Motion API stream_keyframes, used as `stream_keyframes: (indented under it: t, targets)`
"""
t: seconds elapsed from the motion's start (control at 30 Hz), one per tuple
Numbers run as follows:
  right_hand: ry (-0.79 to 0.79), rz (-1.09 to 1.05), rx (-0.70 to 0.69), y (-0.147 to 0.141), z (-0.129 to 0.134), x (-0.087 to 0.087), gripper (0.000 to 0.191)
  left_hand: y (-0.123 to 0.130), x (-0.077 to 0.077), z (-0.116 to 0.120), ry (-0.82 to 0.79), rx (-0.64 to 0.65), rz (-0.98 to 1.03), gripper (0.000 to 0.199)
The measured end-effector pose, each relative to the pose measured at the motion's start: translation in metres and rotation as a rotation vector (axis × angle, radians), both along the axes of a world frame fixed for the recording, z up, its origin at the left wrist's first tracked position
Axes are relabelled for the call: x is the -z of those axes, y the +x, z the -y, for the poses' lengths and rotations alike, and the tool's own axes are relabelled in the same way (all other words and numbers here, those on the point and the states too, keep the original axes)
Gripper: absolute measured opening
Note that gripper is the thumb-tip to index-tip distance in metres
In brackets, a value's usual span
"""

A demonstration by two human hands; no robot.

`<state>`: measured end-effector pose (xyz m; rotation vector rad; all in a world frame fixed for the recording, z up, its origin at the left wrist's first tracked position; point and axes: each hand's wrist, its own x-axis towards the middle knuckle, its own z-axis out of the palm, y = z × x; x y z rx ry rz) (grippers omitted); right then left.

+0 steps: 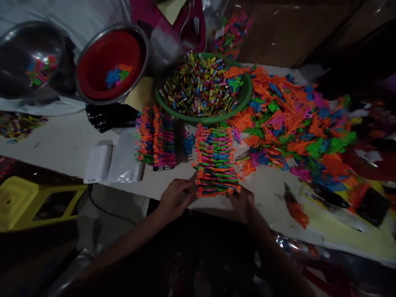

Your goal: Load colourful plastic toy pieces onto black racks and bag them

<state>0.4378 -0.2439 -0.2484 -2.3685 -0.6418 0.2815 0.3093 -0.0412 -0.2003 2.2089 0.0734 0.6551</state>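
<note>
The left hand [175, 200], fingers loosely parted, and right hand [244, 201], finger grip unclear, flank a multicoloured row of slim plastic figures [215, 161] near the white surface [264, 194]'s front edge, a round green plastic basin [201, 119] behind.

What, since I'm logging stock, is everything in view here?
Table: one, white, middle
Stacked pieces: many, mixed, front centre
Smaller stacks: two, mixed, left of those
Loose pieces: many, mostly orange, right
Basin: one, green, behind stacked pieces
Small tubes: many, mixed, mainly in basin
Metal bowls: two, silver, back left
Red bowl: one, red, in right one
Basket: one, black, below bowls
White block: one, white, front left
Clear bags: uncountable, transparent, beside block
Stool: one, yellow, lower left
Box: one, brown, back right
Yellow sheets: uncountable, yellow, front right
Others: too dim
Left hand: one, bare, stacked pieces' near left
Right hand: one, bare, near right
</note>
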Motion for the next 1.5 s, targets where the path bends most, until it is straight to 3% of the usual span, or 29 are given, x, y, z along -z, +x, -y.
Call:
stream_keyframes:
  t: [0.17, 0.43, 0.93, 1.0, 1.17, 1.37, 1.5]
  targets:
    - [-0.097, 0.085, -0.073, 0.002, -0.002, -0.003, 0.031, 0.0, -0.006, 0.002, 0.006, 0.157, 0.007, 0.035]
    - [-0.209, 0.162, -0.122, 0.002, 0.0, -0.007, 0.019, 0.005, -0.005, 0.0, -0.059, 0.25, -0.069, 0.038]
    - [-0.16, 0.098, -0.291, 0.011, 0.004, -0.016, 0.02, 0.001, -0.01, -0.006, -0.061, 0.15, -0.103, 0.037]
    - [-0.175, 0.079, -0.243, 0.01, 0.004, -0.017, 0.021, 0.003, -0.01, -0.008, -0.076, 0.138, -0.071, 0.04]
    - [-0.179, -0.029, -0.043, 0.01, 0.005, -0.02, 0.022, 0.009, -0.007, -0.012, 0.118, 0.09, 0.038, 0.047]
    - [-0.103, -0.16, -0.147, 0.016, 0.011, -0.013, 0.035, 0.015, -0.002, -0.011, 0.269, 0.217, 0.003, 0.057]
    - [-0.046, -0.124, -0.124, 0.02, 0.006, -0.014, 0.031, 0.013, 0.0, -0.011, 0.303, 0.187, 0.014, 0.06]
